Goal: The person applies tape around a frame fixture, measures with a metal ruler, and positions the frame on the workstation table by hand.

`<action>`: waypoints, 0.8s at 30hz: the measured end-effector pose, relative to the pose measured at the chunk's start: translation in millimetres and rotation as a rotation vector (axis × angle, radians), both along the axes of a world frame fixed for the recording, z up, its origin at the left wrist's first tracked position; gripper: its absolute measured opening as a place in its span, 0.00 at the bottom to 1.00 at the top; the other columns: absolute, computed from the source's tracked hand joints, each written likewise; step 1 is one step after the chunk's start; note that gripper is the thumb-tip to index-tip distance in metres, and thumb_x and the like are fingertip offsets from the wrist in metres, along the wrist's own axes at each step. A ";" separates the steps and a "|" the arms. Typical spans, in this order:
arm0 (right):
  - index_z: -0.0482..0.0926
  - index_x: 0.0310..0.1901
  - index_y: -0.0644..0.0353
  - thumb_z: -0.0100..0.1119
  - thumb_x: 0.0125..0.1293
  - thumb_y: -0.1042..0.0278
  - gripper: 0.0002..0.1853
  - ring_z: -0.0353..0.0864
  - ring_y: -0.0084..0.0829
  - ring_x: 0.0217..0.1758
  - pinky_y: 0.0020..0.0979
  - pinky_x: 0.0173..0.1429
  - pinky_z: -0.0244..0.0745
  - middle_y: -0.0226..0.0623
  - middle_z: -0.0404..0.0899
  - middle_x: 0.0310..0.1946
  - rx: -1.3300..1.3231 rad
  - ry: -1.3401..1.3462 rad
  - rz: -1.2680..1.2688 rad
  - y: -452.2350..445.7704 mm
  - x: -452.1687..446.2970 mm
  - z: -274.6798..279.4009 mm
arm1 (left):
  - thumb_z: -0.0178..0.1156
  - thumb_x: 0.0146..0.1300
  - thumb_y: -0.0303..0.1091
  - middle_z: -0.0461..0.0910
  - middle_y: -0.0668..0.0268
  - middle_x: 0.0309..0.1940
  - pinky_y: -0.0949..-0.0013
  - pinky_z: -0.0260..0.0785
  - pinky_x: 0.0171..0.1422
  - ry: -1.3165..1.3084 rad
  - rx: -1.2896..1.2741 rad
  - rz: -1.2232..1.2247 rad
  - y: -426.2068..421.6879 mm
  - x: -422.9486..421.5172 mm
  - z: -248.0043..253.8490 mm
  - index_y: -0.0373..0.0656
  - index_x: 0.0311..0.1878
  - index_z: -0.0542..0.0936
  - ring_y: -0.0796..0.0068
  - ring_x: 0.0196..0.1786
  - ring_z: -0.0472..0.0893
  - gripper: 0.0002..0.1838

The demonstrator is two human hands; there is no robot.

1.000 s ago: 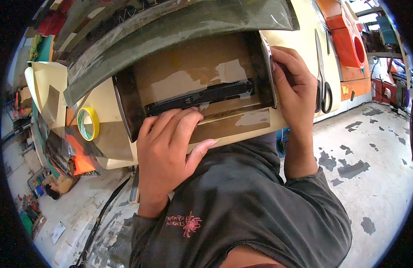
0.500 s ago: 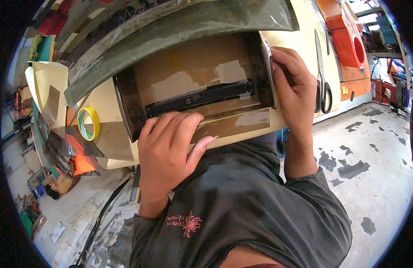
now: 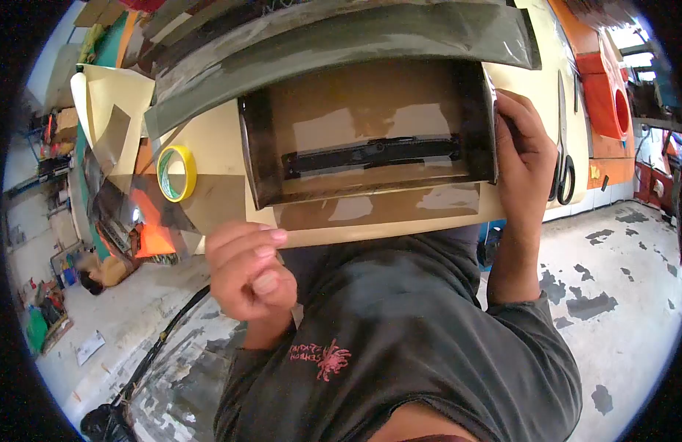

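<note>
A tinted, see-through plastic box (image 3: 370, 180) with dark side walls lies on the cream work surface, a black strip (image 3: 374, 152) inside it. At its right wall, my right hand (image 3: 526, 144) grips the edge; its fingertips are partly hidden behind the wall. My left hand (image 3: 249, 269) is apart from the box, below its left front corner. Its fingers are curled in with the thumb close to them, and nothing shows between them. A flat tinted plastic strip (image 3: 378, 210) lies along the near edge of the surface.
A yellow tape roll (image 3: 188, 173) sits left of the box. Black-handled scissors (image 3: 564, 177) and an orange-red holder (image 3: 604, 96) are at the right. A grey-green plastic-covered piece (image 3: 341, 70) spans behind the box. Another person (image 3: 105, 272) is in the far left background.
My left hand has let go of the box's front edge and drawn back toward me, its fingers curling. My right hand stays on the right wall. The view has shifted.
</note>
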State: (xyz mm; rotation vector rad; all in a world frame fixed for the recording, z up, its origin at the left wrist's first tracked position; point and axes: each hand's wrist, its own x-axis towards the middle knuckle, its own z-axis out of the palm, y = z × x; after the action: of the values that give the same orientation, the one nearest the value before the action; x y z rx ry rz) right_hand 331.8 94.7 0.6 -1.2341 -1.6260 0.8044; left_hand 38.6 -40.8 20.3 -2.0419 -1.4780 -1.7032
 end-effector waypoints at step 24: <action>0.78 0.56 0.63 0.65 0.68 0.80 0.15 0.82 0.38 0.55 0.37 0.63 0.75 0.45 0.84 0.51 0.331 -0.232 0.277 -54.1 -19.9 65.8 | 0.76 0.61 0.25 0.88 0.59 0.50 0.58 0.77 0.51 0.265 -0.430 0.115 -38.1 -24.7 -22.2 0.40 0.52 0.88 0.55 0.47 0.85 0.16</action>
State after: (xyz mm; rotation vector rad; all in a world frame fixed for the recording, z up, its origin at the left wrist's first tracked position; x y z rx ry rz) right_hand 311.9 40.6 66.4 -0.9032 -2.0554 0.5391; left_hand 13.9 -78.9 -1.9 -2.2116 -1.9457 -1.0885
